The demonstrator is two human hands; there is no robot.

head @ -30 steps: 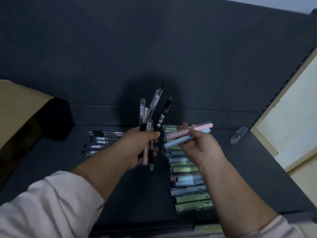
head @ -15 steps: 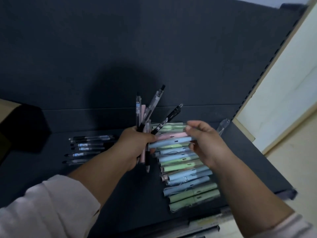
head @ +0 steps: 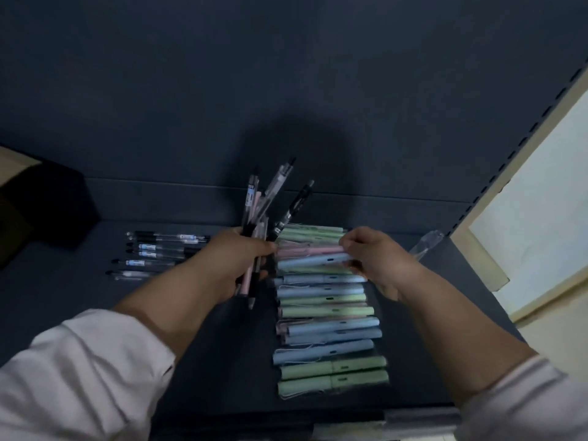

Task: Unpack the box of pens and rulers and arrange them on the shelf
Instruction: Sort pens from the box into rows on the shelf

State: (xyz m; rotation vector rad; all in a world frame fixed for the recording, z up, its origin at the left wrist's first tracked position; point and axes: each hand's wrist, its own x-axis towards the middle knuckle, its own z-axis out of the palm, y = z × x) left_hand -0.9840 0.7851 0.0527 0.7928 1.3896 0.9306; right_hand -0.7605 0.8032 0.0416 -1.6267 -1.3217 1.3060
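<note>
My left hand [head: 237, 261] grips an upright bunch of pens [head: 265, 211], clear, black and pink, fanned out above the fist. My right hand [head: 377, 261] pinches the right ends of a pink pen [head: 305, 249] and a blue pen [head: 310, 261], held flat over the top of a row of pastel pens [head: 329, 329]. That row of green, blue and pink pens lies side by side on the dark shelf [head: 206, 361]. To the left lies a smaller row of clear gel pens [head: 156, 251]. The cardboard box [head: 12, 163] shows at the left edge.
A clear plastic wrapper [head: 424, 245] lies at the shelf's back right corner. The shelf's slotted upright [head: 521, 144] and a pale wall panel [head: 537, 233] bound the right side. A dark back panel [head: 286, 90] rises behind the pens.
My right hand has lowered the pink and blue pens from a raised tilt to lie flat at the top of the pastel row. The view has shifted; the left hand keeps its bunch.
</note>
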